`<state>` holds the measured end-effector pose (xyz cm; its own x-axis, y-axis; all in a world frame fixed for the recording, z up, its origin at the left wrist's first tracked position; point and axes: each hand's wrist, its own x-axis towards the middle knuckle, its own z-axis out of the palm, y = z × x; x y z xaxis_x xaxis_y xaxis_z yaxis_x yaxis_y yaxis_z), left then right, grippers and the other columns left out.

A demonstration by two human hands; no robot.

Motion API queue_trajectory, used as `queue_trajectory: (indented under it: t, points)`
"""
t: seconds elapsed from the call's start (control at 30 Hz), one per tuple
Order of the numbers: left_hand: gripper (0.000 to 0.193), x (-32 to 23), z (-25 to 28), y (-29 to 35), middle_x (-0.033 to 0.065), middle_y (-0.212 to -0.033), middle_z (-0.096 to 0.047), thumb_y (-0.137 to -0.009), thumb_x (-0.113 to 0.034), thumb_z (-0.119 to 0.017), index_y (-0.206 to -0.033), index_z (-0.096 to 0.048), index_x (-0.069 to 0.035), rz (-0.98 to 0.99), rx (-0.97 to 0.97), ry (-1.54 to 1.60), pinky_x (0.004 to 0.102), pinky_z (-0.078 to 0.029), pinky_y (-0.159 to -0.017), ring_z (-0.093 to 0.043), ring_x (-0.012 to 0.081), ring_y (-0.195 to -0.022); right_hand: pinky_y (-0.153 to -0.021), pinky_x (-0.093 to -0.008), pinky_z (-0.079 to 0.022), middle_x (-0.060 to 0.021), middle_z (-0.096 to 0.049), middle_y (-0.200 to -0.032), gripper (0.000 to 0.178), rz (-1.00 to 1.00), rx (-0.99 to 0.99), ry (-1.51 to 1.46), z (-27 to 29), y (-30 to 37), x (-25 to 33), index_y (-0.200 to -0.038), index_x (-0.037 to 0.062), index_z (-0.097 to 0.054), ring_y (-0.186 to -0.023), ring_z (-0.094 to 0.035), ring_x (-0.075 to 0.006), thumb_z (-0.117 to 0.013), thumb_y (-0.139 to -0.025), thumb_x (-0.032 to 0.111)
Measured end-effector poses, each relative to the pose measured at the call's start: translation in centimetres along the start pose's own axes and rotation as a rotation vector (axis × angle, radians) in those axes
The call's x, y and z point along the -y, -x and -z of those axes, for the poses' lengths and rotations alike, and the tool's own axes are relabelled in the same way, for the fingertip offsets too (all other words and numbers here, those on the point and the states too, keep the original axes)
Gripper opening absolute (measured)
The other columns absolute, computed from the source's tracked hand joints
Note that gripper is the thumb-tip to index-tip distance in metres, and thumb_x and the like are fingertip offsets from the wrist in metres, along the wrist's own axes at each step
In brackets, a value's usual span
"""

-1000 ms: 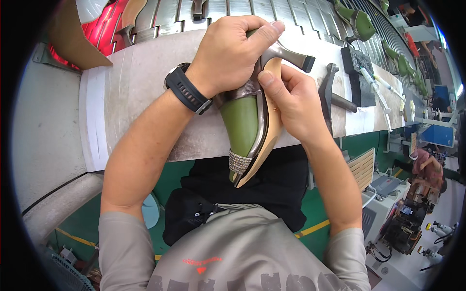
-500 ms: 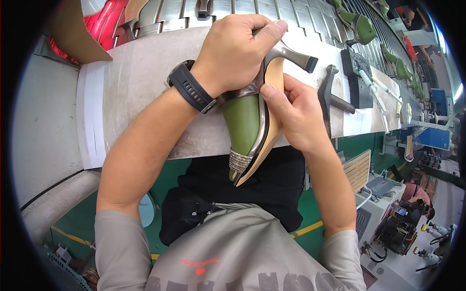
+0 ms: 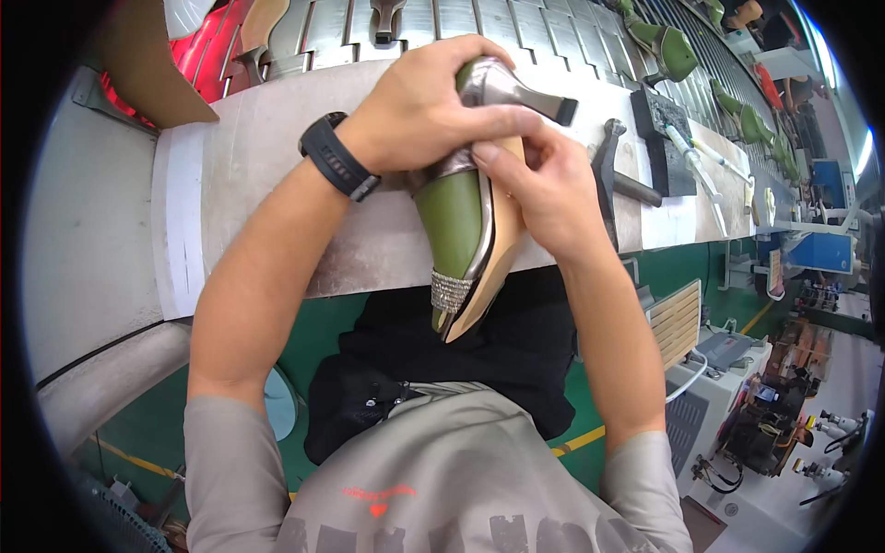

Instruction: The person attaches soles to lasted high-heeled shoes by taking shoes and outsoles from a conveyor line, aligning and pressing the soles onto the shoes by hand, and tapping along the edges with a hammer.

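Note:
A heeled shoe sandal mould pair fills the space between my hands: a metallic pewter heeled shoe (image 3: 502, 88) over a green shoe last (image 3: 449, 221), toe down towards me, heel pointing up and right. A glittering band (image 3: 450, 291) crosses its toe. The tan sole (image 3: 498, 263) lies along its right side. My left hand (image 3: 433, 111) wraps the heel end, thumb stretched across under the heel. My right hand (image 3: 539, 184) pinches the sole's edge at the middle of the shoe, with its thumb on the upper's rim and its fingers partly hidden behind.
Right of the shoe, a hammer (image 3: 608, 175) lies on the pale worktop (image 3: 249, 184) by a black block (image 3: 664, 138) and syringe-like tubes (image 3: 698, 170). Beyond runs a slatted metal conveyor (image 3: 535, 28) carrying green lasts (image 3: 671, 51). A brown board (image 3: 152, 60) stands at the left.
My left hand has shifted left and its thumb now lies lower, beneath the heel, uncovering the heel's back. The shoe has moved slightly left and up; my right hand still grips its side.

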<state>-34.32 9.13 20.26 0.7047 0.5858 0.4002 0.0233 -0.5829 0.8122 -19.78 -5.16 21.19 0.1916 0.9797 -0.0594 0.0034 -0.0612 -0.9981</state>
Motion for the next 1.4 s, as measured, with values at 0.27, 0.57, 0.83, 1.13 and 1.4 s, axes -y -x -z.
queue_trajectory:
  t: [0.27, 0.57, 0.83, 1.13, 1.4]
  points:
    - [0.057, -3.0, 2.7, 8.1, 0.0068, -0.111, -0.063, -0.077, -0.023, -0.095, -0.117, -0.060, -0.002, 0.171, -0.431, -0.065, 0.0319, -0.051, -0.094, -0.061, 0.0155, -0.102, -0.087, -0.0429, -0.058, -0.0212, -0.076, -0.111, 0.057, 0.317, -0.083, 0.863, 0.7, 0.7, 4.2, -0.121, -0.0042, -0.072, -0.095, -0.073, -0.0361, -0.085, -0.088, 0.040]
    - [0.068, -6.2, 0.6, 13.0, 0.0175, -0.135, -0.069, -0.074, -0.022, -0.097, -0.133, -0.067, -0.002, -0.083, -0.166, -0.255, 0.0407, -0.055, -0.101, -0.068, 0.0328, -0.121, -0.106, -0.0476, -0.046, -0.0113, -0.075, -0.122, 0.053, 0.723, 0.093, 0.935, 0.7, 2.1, 2.5, -0.118, 0.0069, -0.077, -0.113, -0.066, -0.0313, -0.089, -0.078, 0.039]
    - [0.074, -5.5, -0.4, 13.7, 0.0160, -0.145, -0.066, -0.075, -0.031, -0.095, -0.138, -0.067, -0.005, -0.136, -0.186, -0.285, 0.0469, -0.050, -0.107, -0.064, 0.0362, -0.131, -0.112, -0.0598, -0.041, -0.0042, -0.074, -0.122, 0.051, 0.774, 0.108, 1.040, 1.0, 2.2, 2.3, -0.117, 0.0109, -0.078, -0.119, -0.065, -0.0299, -0.089, -0.075, 0.038]
    - [0.064, -5.0, -0.3, 13.3, 0.0189, -0.158, -0.056, -0.087, -0.016, -0.077, -0.148, -0.061, -0.003, -0.018, 0.064, -0.265, 0.0543, -0.029, -0.125, -0.049, 0.0373, -0.151, -0.126, -0.0612, -0.021, -0.0044, -0.076, -0.127, 0.031, 0.884, 0.044, 1.128, 0.6, 4.5, 0.0, -0.090, 0.0126, -0.069, -0.132, -0.063, -0.0321, -0.088, -0.080, 0.035]
    - [0.058, -4.6, -1.6, 13.6, 0.0196, -0.151, -0.063, -0.084, -0.009, -0.071, -0.141, -0.066, -0.002, -0.035, -0.054, -0.274, 0.0539, -0.030, -0.124, -0.054, 0.0364, -0.147, -0.126, -0.0588, -0.022, -0.0065, -0.077, -0.124, 0.033, 0.862, 0.021, 1.048, 0.1, 4.5, -0.4, -0.088, 0.0113, -0.061, -0.126, -0.067, -0.0321, -0.090, -0.079, 0.022]
